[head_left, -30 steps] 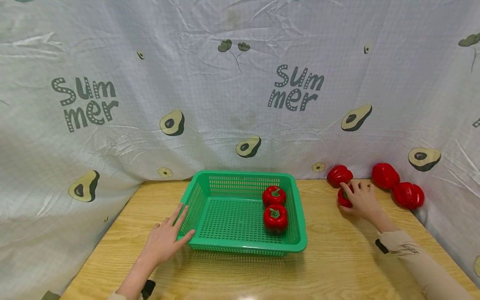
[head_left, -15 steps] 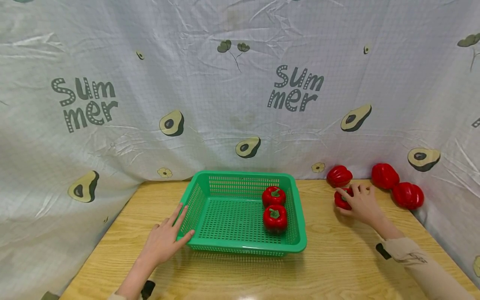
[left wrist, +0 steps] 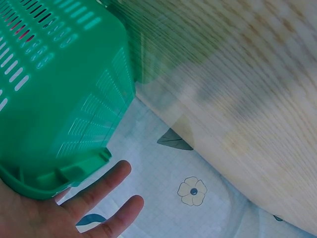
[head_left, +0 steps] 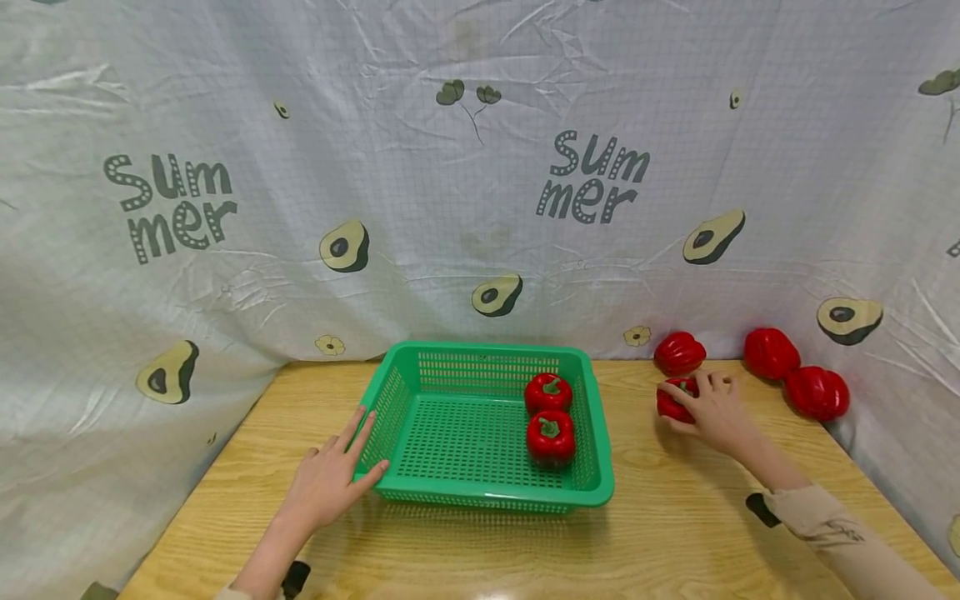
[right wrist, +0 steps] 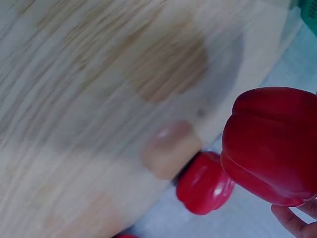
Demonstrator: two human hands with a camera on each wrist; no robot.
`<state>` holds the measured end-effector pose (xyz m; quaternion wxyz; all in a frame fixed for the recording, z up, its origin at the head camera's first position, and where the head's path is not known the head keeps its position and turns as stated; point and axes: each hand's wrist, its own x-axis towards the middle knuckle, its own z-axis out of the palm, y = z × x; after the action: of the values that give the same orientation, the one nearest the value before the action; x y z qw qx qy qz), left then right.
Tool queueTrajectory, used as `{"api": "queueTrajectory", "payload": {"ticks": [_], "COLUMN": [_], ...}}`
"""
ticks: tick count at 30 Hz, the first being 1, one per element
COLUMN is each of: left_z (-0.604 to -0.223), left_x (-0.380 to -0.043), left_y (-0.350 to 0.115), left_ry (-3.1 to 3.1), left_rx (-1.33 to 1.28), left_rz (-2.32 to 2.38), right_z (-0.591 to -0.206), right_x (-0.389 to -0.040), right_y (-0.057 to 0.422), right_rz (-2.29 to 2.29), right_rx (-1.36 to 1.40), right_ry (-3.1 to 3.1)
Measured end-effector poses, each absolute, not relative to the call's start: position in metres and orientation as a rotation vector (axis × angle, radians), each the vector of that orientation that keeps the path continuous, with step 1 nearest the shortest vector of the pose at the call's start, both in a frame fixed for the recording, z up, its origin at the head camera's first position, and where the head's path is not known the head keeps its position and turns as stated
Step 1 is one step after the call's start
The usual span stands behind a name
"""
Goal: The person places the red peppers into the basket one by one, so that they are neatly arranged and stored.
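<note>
In the head view my right hand (head_left: 720, 417) grips a red bell pepper (head_left: 675, 402), thumb and fingers around its sides, its green stem partly covered. That bell pepper (right wrist: 272, 146) fills the right side of the right wrist view, with fingertips (right wrist: 290, 218) at its lower edge. My left hand (head_left: 326, 483) lies with spread, straight fingers on the left rim of a green plastic basket (head_left: 487, 492). Seen from the left wrist, the fingers (left wrist: 101, 188) extend past the basket's rim. Inside the basket, at its right side, two bell peppers (head_left: 551, 437) stand stem up.
Behind the gripped one lies another red bell pepper (head_left: 679, 352), near the curtain (head_left: 420, 250). Two more bell peppers (head_left: 816, 392) rest at the far right corner of the wooden table (head_left: 660, 533). The printed curtain bounds the table at the back and sides.
My right hand has moved slightly left with the bell pepper, away from the ones at the right. The left hand and the basket have stayed in place.
</note>
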<state>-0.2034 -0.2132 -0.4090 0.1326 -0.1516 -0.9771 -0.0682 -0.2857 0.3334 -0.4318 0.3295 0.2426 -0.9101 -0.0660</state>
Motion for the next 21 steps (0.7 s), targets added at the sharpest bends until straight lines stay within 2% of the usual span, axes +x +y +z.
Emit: {"api": "queueTrajectory", "payload": {"ticks": [21], "left_z": [-0.408], "left_x": [-0.202], "left_y": [-0.212], "left_ry": [-2.812], "left_rx": [-0.444], "left_rz": [-0.184], "right_z": [-0.397], "right_x": [-0.276], "right_y": [0.296], "right_rz": [-0.071], "right_rx": [0.714], "right_ry": [-2.296]}}
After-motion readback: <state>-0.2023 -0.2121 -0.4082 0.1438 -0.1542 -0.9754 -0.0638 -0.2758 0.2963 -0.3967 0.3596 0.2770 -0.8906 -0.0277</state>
